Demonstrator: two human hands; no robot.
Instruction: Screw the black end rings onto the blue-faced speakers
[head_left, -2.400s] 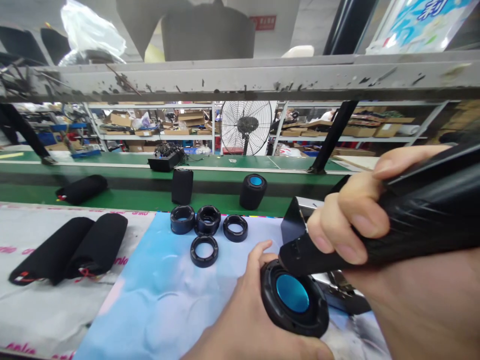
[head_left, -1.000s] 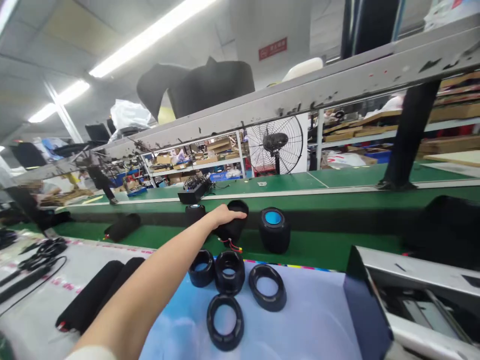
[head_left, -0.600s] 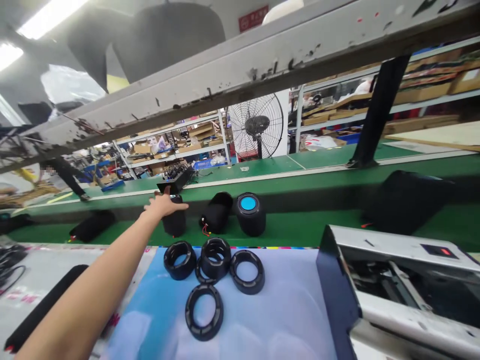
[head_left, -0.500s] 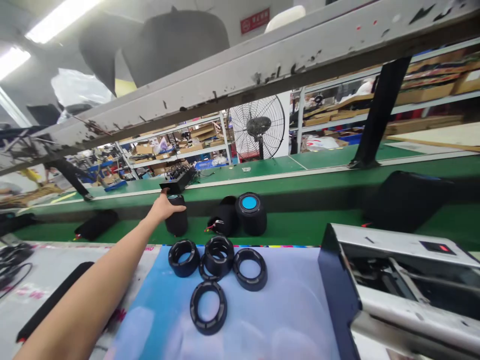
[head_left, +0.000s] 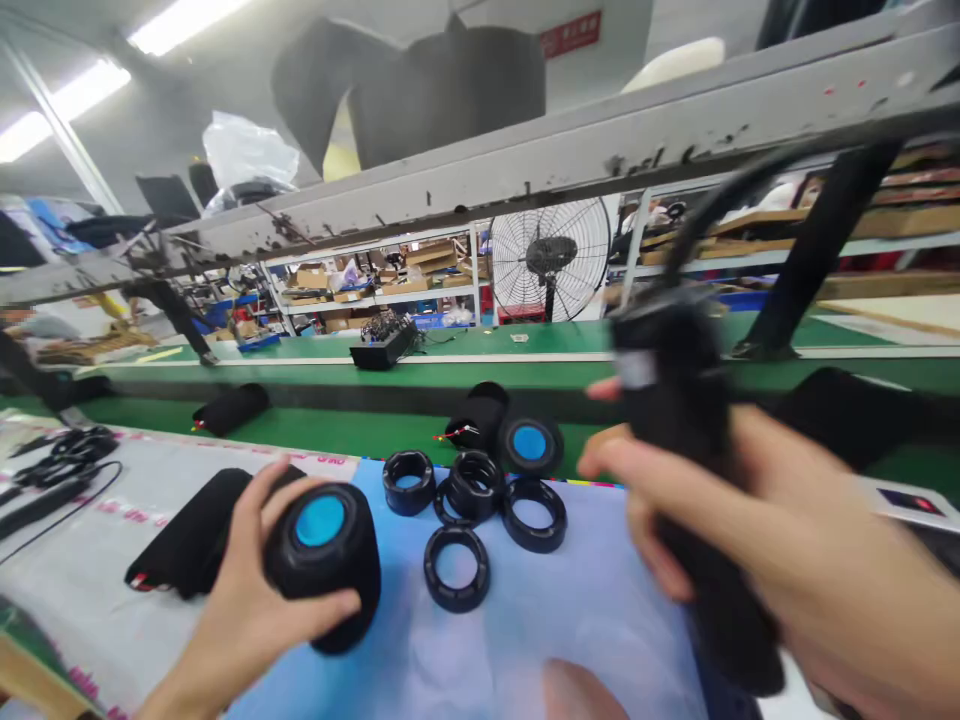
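Note:
My left hand (head_left: pixel 255 590) is wrapped round a black cylindrical speaker (head_left: pixel 360 570) with a blue disc on its end, tilted toward me above the left part of the blue sheet. My right hand (head_left: pixel 720 500), blurred by motion, grips a black electric screwdriver (head_left: pixel 675 400), its cord rising from the top. Several black rings (head_left: pixel 456 568) lie on the blue-and-white sheet (head_left: pixel 525 620) between my hands. Behind the rings, another speaker with a blue disc (head_left: pixel 531 443) leans beside a black cylinder (head_left: pixel 480 410) with loose wires.
A black fabric cylinder (head_left: pixel 187 530) lies left of my left hand, near coiled black cables (head_left: pixel 67 460). The metal shelf beam (head_left: pixel 450 185) crosses overhead. At right stands a silver machine (head_left: pixel 907 500), partly covered by my right arm. A fan (head_left: pixel 551 255) stands behind the green bench (head_left: pixel 315 375).
My left hand has brought the speaker from the green bench back toward me. My right hand has come into view with the electric screwdriver. The other blue-disc speaker now tilts. The view has shifted.

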